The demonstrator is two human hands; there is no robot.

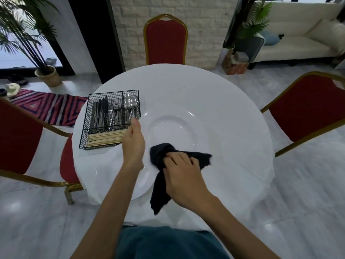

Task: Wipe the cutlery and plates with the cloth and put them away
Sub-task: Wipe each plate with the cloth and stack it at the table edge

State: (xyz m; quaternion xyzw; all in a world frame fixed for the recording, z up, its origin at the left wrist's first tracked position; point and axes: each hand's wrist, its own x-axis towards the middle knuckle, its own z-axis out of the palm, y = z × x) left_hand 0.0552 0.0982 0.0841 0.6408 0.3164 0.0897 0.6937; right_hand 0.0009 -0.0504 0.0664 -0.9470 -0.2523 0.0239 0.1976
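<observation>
A large white plate (pixel 179 126) is held up over the round white table (pixel 233 101), close to me. My left hand (pixel 133 144) grips its left rim, thumb on the top side. My right hand (pixel 183 178) clutches a black cloth (pixel 160 156) and presses it on the plate's near rim; one end of the cloth hangs down below the hand. A second white plate (pixel 115 171) lies on the table under my left forearm. To the left stands a black wire cutlery basket (pixel 110 118) with knives, forks, spoons and chopsticks in it.
Three red chairs with gold frames ring the table: one behind it (pixel 165 40), one at the right (pixel 306 109), one at the left (pixel 20 143). A potted palm (pixel 46 73) and a striped rug (pixel 48 107) are at the left, a cream sofa (pixel 298 34) at the back right.
</observation>
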